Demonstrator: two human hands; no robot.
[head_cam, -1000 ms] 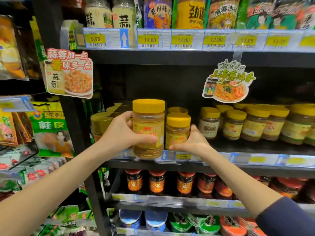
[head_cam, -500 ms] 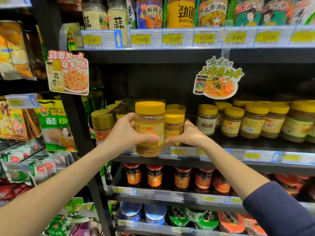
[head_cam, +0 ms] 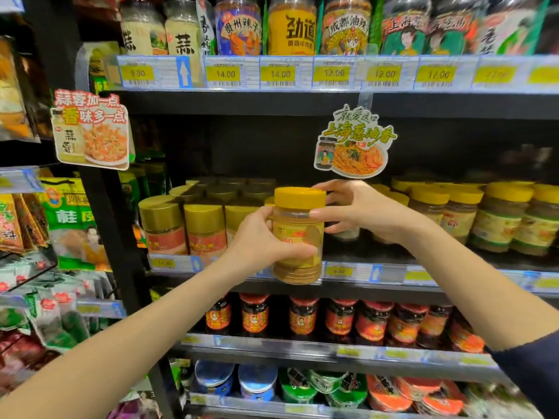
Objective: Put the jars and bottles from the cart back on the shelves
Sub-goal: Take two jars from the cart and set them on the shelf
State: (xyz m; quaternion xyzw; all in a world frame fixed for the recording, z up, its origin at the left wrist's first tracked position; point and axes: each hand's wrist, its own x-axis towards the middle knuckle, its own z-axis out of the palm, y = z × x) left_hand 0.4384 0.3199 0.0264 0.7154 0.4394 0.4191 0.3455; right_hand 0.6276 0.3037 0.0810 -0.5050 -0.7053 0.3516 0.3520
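Observation:
A clear jar with a yellow lid (head_cam: 298,237) and yellow label hangs in front of the middle shelf (head_cam: 423,276), just above its price rail. My left hand (head_cam: 260,240) wraps around its lower left side. My right hand (head_cam: 363,213) reaches in from the right, thumb across the jar's neck and fingertips at the lid's edge. The bottom of a smaller jar (head_cam: 346,234) shows under my right palm on the shelf; the rest of it is hidden.
Gold-lidded jars (head_cam: 163,225) stand to the left on the same shelf and yellow-lidded jars (head_cam: 499,219) to the right. Red sauce jars (head_cam: 302,319) fill the shelf below, tall jars (head_cam: 290,28) the one above. Two promo signs (head_cam: 354,143) hang down. Spice packets (head_cam: 72,225) hang at the left.
My left hand has carried the jar to the right along the shelf front. My right hand left the smaller jar's lower part and rose to the held jar's lid and neck.

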